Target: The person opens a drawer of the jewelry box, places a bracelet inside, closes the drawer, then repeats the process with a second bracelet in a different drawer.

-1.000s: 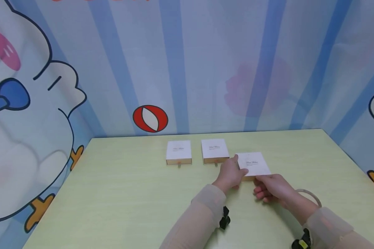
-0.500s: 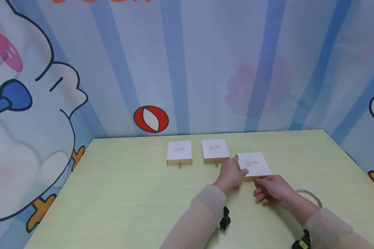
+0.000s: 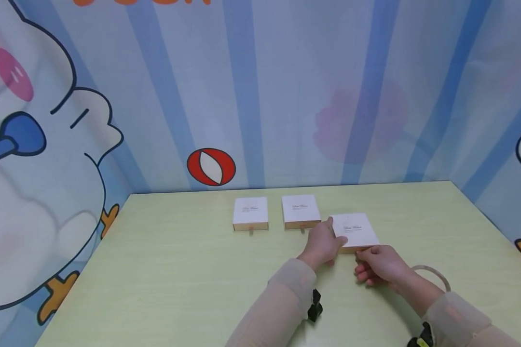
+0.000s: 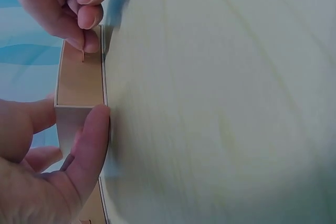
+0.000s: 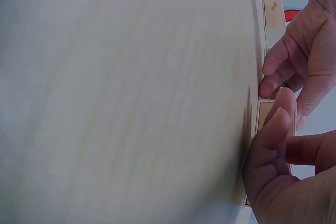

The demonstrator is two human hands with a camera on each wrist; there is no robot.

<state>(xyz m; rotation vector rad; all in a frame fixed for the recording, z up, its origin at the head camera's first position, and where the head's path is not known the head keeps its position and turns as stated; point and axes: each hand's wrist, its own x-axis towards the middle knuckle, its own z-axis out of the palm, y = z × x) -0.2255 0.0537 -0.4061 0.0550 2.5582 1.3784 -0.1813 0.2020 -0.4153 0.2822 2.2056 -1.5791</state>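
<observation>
A white drawer box (image 3: 354, 228) with small dark script on its lid lies flat on the table, its tan front (image 4: 80, 85) facing me. My left hand (image 3: 322, 242) grips the box by its left end, with the thumb over the lid in the head view. At the front, my right hand (image 3: 385, 265) pinches the small ribbon pull tab (image 4: 83, 56) between thumb and forefinger; its other fingers are curled beneath. In the right wrist view my right fingers (image 5: 275, 129) hide much of the front. The drawer looks flush with its sleeve.
Two similar white boxes stand to the left on the pale green table (image 3: 178, 270): a nearer one (image 3: 301, 208) just beyond my left hand and a farther one (image 3: 250, 210). Both have tabs facing me. A printed blue backdrop (image 3: 282, 96) rises behind the table.
The head view has shifted very slightly. Both hands and the boxes keep their places.
</observation>
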